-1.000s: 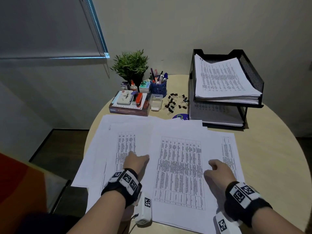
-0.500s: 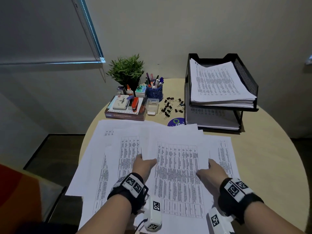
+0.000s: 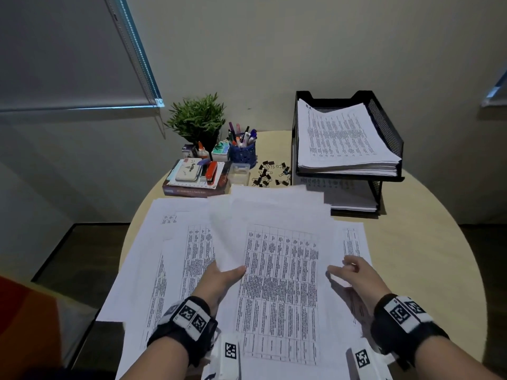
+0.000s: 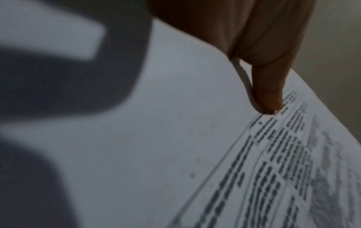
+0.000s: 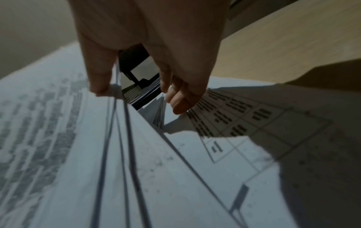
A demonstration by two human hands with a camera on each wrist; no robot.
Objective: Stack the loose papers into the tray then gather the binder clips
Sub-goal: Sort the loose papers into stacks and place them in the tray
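Loose printed papers (image 3: 279, 270) lie fanned over the near half of the round table (image 3: 428, 242). My left hand (image 3: 222, 272) grips the left edge of a bundle of sheets, thumb (image 4: 267, 92) on top, and that edge curls up off the sheets below. My right hand (image 3: 348, 270) pinches the bundle's right edge under its thumb (image 5: 99, 80), with the other fingers (image 5: 181, 101) curled onto a lower sheet. The black mesh tray (image 3: 384, 119) stands at the back right with a thick stack inside. Several black binder clips (image 3: 270, 174) lie scattered left of the tray.
At the back left are a potted plant (image 3: 197, 119), a blue pen cup (image 3: 242, 153), a small clear box (image 3: 239, 172) and a book (image 3: 192, 189) carrying a stapler and a case. A lower tray level (image 3: 354, 198) also holds paper. Bare tabletop shows on the right.
Both hands slid inward and drew the sheets together. The left edge of the bundle has now lifted off the table in my left hand.
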